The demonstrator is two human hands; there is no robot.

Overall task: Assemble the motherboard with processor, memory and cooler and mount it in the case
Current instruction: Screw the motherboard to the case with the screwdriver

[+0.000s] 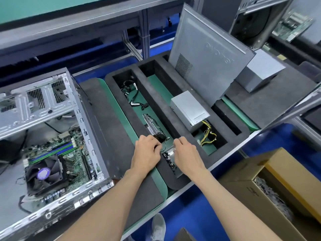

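Reaching down from the head camera's view, both hands work at the near end of a black foam tray (173, 94) on the tabletop. The left hand (147, 150) has its fingers curled under at the edge of the tray's left compartment; whether it holds anything cannot be told. The right hand (186, 153) is likewise curled, fingertips at a clear bag of small dark screws (169, 160) lying in that compartment, and it seems to pinch the bag's top edge, though this is not certain.

Just beyond the hands a hard drive (153, 126) leans in the same compartment, with black cables (132, 94) farther back. In the next compartment stands a silver power supply (189, 110) with yellow and black wires (208, 134). A grey side panel (208, 54) stands upright in a rear slot; faint handwriting on it cannot be read.

To the left, the open case (52, 127) lies on its side. The motherboard (76, 153) sits inside it, with the cooler (46, 173) fan on top and blue and green memory slots (55, 152) beside it. The fan's round purple label is too small to read.

At lower right is a cardboard box (278, 197) with unreadable print.
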